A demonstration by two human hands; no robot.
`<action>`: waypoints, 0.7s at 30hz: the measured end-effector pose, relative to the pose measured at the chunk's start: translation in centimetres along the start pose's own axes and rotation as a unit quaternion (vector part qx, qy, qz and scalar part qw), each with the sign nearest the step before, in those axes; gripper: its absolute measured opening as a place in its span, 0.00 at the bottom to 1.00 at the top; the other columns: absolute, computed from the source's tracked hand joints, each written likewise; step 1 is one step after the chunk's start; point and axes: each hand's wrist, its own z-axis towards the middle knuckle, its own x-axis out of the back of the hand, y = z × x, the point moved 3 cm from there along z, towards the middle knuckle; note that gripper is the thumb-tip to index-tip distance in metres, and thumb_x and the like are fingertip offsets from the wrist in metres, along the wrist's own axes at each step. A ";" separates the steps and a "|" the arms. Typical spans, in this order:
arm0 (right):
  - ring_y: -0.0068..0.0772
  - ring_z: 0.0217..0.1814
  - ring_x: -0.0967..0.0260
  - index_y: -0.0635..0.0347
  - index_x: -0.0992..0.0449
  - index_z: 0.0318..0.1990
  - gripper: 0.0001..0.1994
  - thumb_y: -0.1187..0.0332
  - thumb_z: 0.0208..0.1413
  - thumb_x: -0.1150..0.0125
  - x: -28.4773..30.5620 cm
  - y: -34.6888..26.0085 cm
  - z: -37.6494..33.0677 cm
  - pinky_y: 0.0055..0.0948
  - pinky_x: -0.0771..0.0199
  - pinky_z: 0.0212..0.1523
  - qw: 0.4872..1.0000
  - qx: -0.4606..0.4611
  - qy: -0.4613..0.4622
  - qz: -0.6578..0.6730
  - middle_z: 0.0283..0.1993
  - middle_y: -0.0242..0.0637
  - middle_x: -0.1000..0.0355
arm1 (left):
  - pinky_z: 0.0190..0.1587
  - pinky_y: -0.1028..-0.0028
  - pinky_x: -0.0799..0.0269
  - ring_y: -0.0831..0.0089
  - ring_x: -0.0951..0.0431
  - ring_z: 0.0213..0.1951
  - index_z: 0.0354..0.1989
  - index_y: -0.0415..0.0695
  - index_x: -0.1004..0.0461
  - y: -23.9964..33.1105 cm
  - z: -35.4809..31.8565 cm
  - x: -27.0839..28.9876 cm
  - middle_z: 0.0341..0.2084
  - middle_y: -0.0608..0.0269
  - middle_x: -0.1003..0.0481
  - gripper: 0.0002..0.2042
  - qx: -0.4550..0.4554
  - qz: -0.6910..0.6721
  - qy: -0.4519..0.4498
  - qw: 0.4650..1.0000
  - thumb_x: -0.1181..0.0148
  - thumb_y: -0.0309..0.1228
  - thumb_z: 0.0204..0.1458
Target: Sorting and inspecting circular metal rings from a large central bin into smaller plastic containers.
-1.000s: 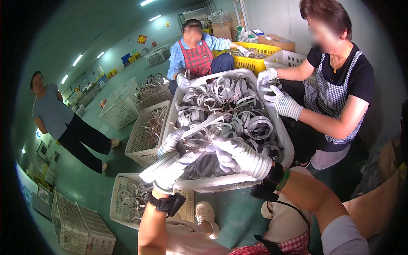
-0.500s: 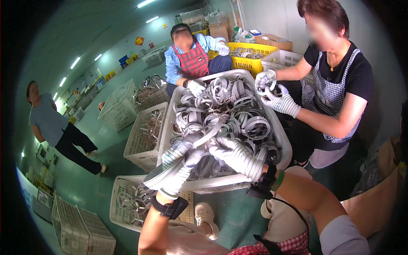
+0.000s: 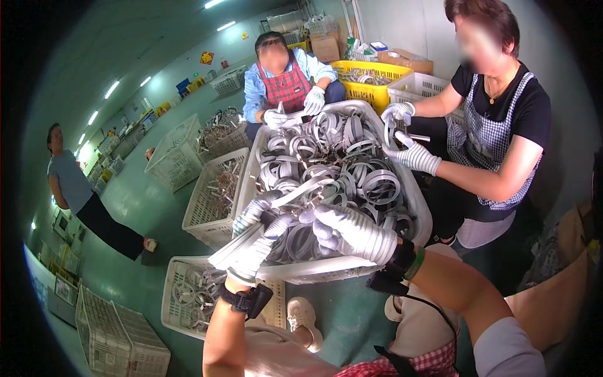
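Note:
A grey metal band is in my left hand, whose gloved fingers are wrapped round it. One flat length of it slants up and to the right above the heap. My right hand, also in a striped white glove, is beside it with the fingertips pinched together, close to the band's underside. What they hold, if anything, is too small to make out. Below both hands, a large white crate is piled with grey metal rings of the same sort.
Across the crate sits a co-worker in a red checked apron. Another at the right handles a grey band. White crates of metal parts stand at the left, a yellow crate behind. A person stands farther left.
My right hand has shifted slightly right, its fingers curling inward. My left hand and band have tilted a little. The far co-worker's hands have come together; the right co-worker's hands have moved apart.

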 end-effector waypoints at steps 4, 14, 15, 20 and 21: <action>0.16 0.21 0.45 0.56 0.28 0.42 0.13 0.57 0.63 0.49 -0.9 -0.1 -0.2 0.22 0.41 0.26 0.995 -0.039 0.002 0.090 0.21 0.21 0.41 | 0.37 0.80 0.30 0.80 0.27 0.32 0.44 0.41 0.26 -1.4 0.0 1.1 0.32 0.69 0.24 0.16 -0.062 0.061 0.011 0.996 0.32 0.25 0.45; 0.16 0.21 0.42 0.49 0.27 0.35 0.11 0.55 0.62 0.47 -0.4 0.3 0.1 0.23 0.38 0.25 0.995 -0.042 0.003 0.094 0.20 0.21 0.38 | 0.36 0.79 0.29 0.79 0.24 0.33 0.42 0.40 0.26 -1.6 -0.6 1.4 0.32 0.65 0.22 0.15 -0.074 0.134 0.010 0.988 0.32 0.26 0.46; 0.16 0.21 0.42 0.49 0.27 0.35 0.11 0.55 0.62 0.47 -0.3 0.5 0.1 0.23 0.38 0.25 0.995 -0.042 0.004 0.094 0.20 0.21 0.38 | 0.37 0.80 0.29 0.79 0.24 0.34 0.42 0.40 0.26 -1.8 -0.6 1.7 0.33 0.64 0.22 0.14 -0.111 0.223 0.006 0.968 0.33 0.25 0.47; 0.15 0.23 0.38 0.52 0.26 0.35 0.05 0.63 0.59 0.42 -0.4 -0.2 0.1 0.21 0.37 0.24 0.993 0.063 0.101 0.022 0.21 0.21 0.36 | 0.38 0.77 0.29 0.77 0.24 0.34 0.40 0.40 0.25 -0.7 -0.4 -0.2 0.33 0.62 0.23 0.12 0.015 0.136 0.008 0.991 0.37 0.33 0.52; 0.15 0.23 0.38 0.52 0.26 0.35 0.05 0.63 0.59 0.42 -0.2 -0.6 -0.1 0.21 0.37 0.24 0.993 0.062 0.102 0.023 0.21 0.21 0.36 | 0.38 0.76 0.29 0.76 0.24 0.33 0.39 0.40 0.24 0.0 -0.4 -1.0 0.33 0.61 0.23 0.12 0.007 0.011 0.009 1.000 0.39 0.36 0.53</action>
